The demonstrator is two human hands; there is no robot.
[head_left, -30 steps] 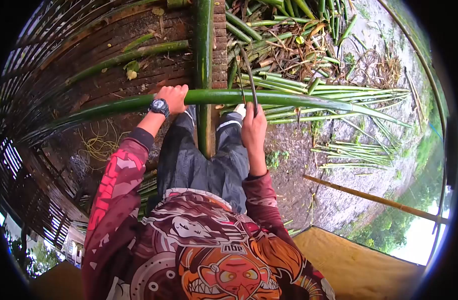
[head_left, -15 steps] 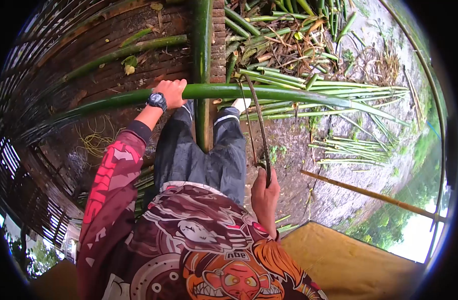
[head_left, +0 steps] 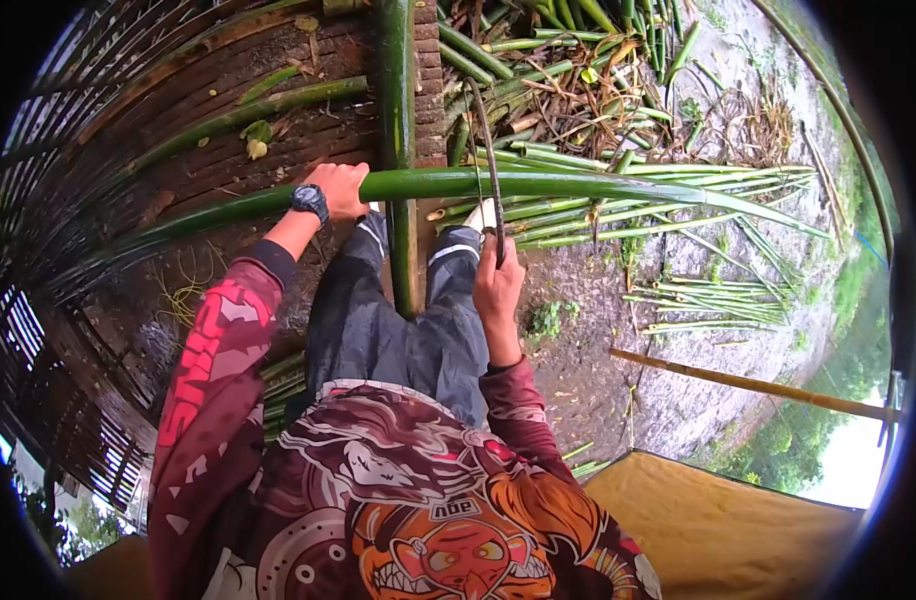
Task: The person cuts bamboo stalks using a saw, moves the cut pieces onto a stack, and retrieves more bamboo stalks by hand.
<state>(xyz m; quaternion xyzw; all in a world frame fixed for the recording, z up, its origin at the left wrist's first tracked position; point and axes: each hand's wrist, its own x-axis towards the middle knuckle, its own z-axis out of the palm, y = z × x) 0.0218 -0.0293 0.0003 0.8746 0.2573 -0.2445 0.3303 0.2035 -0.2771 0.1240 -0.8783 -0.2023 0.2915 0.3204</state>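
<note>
My left hand (head_left: 338,190) is clamped over the top of a long green bamboo pole (head_left: 568,185), palm down, fingers curled round it, with the arm stretched far and to the left and a dark watch (head_left: 309,202) at the wrist. My right hand (head_left: 500,285) is on the near side of the pole, elbow bent, fingers closed round the near end of a bow saw (head_left: 494,165). The saw stands pointing away from me, its thin blade on the left and its curved dark frame on the right, crossing the pole to the right of my left hand; how deep the blade sits I cannot tell. The pole is glossy and smooth, running left to right in front of me and turning paler towards its right end. It lies across a thicker green pole (head_left: 398,100) that runs from far to near, ending between my legs in dark trousers (head_left: 408,350). Far left is a brown slatted surface (head_left: 218,120); to the right, bundles of cut bamboo (head_left: 713,305) lie on wet, muddy ground (head_left: 578,330), and a yellow-brown tarp (head_left: 708,530) spreads near right.
</note>
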